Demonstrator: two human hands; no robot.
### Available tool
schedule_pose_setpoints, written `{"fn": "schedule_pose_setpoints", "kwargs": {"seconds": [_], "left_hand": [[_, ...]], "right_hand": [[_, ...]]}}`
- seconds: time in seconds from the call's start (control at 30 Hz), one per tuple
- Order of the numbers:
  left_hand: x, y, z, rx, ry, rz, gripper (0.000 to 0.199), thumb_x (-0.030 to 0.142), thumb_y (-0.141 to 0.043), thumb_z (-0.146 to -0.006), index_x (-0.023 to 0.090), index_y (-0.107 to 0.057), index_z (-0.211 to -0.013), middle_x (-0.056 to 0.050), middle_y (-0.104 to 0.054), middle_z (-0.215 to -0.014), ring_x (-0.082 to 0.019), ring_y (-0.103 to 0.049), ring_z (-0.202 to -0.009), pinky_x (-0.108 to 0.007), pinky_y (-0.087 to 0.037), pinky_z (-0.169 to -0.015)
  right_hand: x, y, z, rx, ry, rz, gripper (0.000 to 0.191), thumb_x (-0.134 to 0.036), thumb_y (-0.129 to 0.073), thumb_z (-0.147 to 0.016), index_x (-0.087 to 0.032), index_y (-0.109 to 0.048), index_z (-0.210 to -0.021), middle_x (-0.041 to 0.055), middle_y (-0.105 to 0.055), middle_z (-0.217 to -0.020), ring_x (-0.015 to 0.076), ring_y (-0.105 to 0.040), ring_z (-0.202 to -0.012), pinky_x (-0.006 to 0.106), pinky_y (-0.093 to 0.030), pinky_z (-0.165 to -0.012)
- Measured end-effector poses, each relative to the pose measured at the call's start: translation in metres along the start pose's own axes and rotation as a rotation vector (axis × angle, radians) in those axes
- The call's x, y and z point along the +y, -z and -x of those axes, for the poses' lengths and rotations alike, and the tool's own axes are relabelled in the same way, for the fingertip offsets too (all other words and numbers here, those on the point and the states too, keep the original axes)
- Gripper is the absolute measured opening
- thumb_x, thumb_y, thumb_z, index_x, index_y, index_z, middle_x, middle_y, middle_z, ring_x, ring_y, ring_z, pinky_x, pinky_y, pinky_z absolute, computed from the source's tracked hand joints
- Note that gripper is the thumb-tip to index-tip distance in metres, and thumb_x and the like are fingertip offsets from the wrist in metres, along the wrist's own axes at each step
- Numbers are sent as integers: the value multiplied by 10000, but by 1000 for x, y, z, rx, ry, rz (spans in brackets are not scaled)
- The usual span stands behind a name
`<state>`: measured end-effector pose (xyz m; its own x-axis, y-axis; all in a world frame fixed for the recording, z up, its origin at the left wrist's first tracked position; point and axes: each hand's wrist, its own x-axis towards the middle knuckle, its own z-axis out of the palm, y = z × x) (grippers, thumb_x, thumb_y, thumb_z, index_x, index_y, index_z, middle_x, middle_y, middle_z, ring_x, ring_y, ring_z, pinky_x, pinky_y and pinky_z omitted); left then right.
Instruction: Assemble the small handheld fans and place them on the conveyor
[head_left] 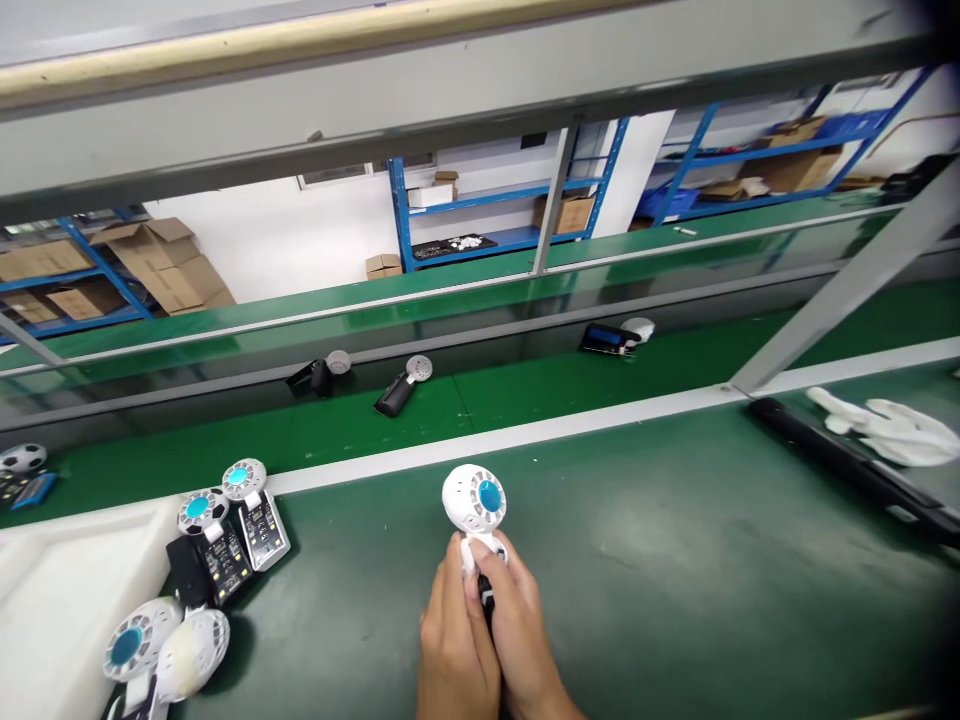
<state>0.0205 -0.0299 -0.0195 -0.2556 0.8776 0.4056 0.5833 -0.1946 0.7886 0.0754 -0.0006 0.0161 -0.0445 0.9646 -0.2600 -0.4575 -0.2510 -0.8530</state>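
Between my two hands is a small handheld fan (474, 498) with a round white head and a blue disc at its centre. Its head points away from me, above the green tabletop. My left hand (454, 635) wraps the handle from the left, fingers closed. From the right, my right hand (521, 630) closes round the same handle, its thumb resting near the neck. A dark part of the handle shows between the hands; most of it is hidden by my fingers. Left of my hands lie several partly assembled fans (262, 525) with bare circuit boards.
A white tray (161, 520) stands at the left edge. Beyond the pale strip, more fan units (405, 385) lie on the green conveyor belt (510, 385). At right are a long black tool (847, 465) and white gloves (892, 428). A grey metal beam (420, 110) crosses overhead.
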Motion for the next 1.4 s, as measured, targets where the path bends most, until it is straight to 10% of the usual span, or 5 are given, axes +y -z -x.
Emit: {"fn": "schedule_pose_setpoints", "kwargs": {"seconds": [0.6, 0.83, 1.07, 1.4], "left_hand": [[17, 17, -22, -172, 408, 486, 432, 433, -421, -867, 141, -530, -1165, -101, -598, -1177, -224, -537, -1087, -303, -417, -907], [15, 23, -36, -184, 412, 507, 524, 549, -394, -834, 98, -575, -1029, -93, -652, -923, -211, -586, -820, -290, -438, -721], [9, 21, -27, -39, 265, 340, 404, 517, -392, -838, 151, -564, -838, -81, -613, -848, -208, -566, -778, -324, -426, -728], [13, 31, -37, 10, 400, 286, 465, 552, -339, -842, 144, -561, -863, -62, -599, -735, -193, -574, -683, -309, -430, -659]], "right_hand": [[-7, 7, -8, -94, 14, 59, 216, -290, -528, -688, -192, -555, -879, -11, -579, -737, 160, -507, -680, 250, -414, -651], [-20, 12, -2, -200, 173, 543, 285, -299, -472, -746, -196, -481, -1011, 53, -596, -960, 208, -554, -870, 327, -444, -784], [-33, 21, 4, -324, 657, 1212, 267, -205, -306, -878, -202, -428, -641, 19, -498, -641, 162, -485, -586, 261, -370, -512], [-31, 20, 4, -342, 1010, 1089, 247, -98, -399, -861, -170, -497, -647, 19, -493, -612, 137, -452, -586, 247, -382, -539]]}}
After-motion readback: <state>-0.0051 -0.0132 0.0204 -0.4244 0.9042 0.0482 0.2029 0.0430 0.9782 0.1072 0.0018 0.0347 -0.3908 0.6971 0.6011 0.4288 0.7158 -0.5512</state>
